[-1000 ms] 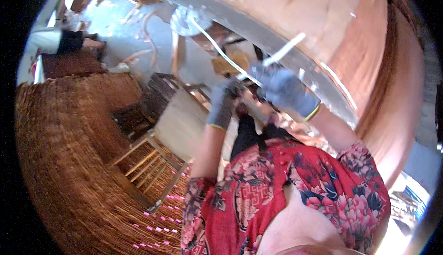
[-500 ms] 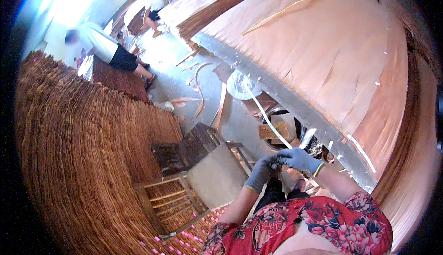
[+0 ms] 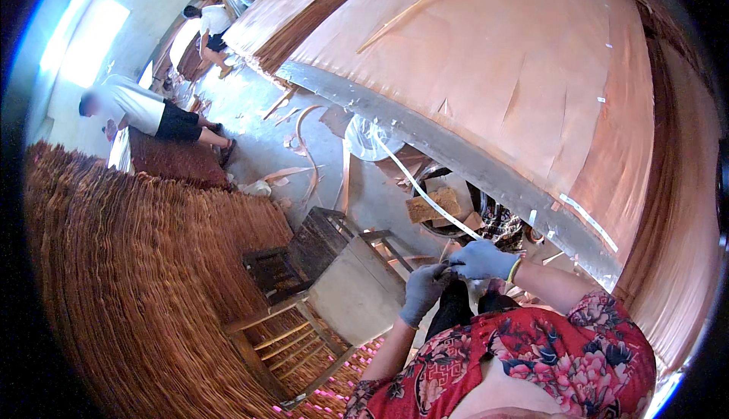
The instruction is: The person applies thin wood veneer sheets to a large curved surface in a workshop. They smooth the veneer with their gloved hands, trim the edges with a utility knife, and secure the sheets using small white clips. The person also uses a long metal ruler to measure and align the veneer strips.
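Note:
My gloved hands meet low in the middle of the view, above my dark trousers. My right hand (image 3: 484, 260) is closed, and a long white strip (image 3: 433, 199) runs up and left from it toward a round clear plastic bag (image 3: 364, 138) on the floor. My left hand (image 3: 425, 291), also closed, has its fingertips pressed against those of my right hand. Whatever is pinched between the left fingers is too small to make out. Beyond the hands, a wide stack of thin wood veneer sheets (image 3: 486, 77) has a grey front edge, with small white pieces stuck on it.
On the left stands a tall stack of brown veneer (image 3: 144, 267). A wooden chair (image 3: 292, 339) and a stool (image 3: 357, 290) stand next to it. A dark tub (image 3: 437, 172) holds a yellowish block (image 3: 434, 206). Two people (image 3: 152, 115) are at the far left; veneer scraps litter the floor.
The surroundings have shifted left in the view. My hands stay together, with my right hand turned flatter and its fingers touching the left fingertips. The strip still runs to the right hand.

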Motion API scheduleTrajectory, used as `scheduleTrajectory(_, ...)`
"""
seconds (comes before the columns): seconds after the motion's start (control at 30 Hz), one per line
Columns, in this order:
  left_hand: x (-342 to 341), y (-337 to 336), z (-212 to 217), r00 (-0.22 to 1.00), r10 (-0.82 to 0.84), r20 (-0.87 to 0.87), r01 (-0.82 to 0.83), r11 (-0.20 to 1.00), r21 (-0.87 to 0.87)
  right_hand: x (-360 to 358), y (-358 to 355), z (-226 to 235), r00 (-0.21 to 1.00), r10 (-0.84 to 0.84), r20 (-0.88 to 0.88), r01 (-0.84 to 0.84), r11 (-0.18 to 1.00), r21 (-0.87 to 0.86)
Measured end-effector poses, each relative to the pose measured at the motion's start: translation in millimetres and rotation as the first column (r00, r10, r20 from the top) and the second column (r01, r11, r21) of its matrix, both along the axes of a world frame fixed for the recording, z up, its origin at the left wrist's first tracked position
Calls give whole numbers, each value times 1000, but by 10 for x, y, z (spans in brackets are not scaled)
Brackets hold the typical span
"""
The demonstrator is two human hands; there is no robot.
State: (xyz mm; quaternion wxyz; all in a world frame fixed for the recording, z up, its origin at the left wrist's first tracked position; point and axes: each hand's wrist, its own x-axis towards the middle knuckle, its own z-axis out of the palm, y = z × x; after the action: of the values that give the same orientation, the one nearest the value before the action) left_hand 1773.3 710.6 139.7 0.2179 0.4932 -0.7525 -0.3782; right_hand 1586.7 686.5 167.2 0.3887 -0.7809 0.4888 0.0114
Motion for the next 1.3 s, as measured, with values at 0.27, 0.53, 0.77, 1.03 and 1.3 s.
scheduleTrajectory(0.27, 310, 22, 5, 999, 33, 41, -38, 994, 107, 6, 6, -332, 932, -202, 301, 192, 979, 64)
scheduleTrajectory(0.53, 805, 106, 463, 876, 465, 129, -481, 819, 312, 186, -172, -1118, 616, -787, 18, 776, 611, 154)
scheduleTrajectory(0.77, 723, 41, 749, 854, 506, 117, -499, 737, 457, 369, -238, -1230, 547, -824, 152, 822, 562, 93)
scheduleTrajectory(1.03, 542, 10, 1212, 893, 440, -93, -328, 779, 534, 420, -151, -583, 998, -49, -37, 45, 992, -116)
scheduleTrajectory(1.3, 318, -154, 764, 982, 150, 116, -185, 890, 417, 181, -627, -686, 980, -190, -52, 107, 735, -670)
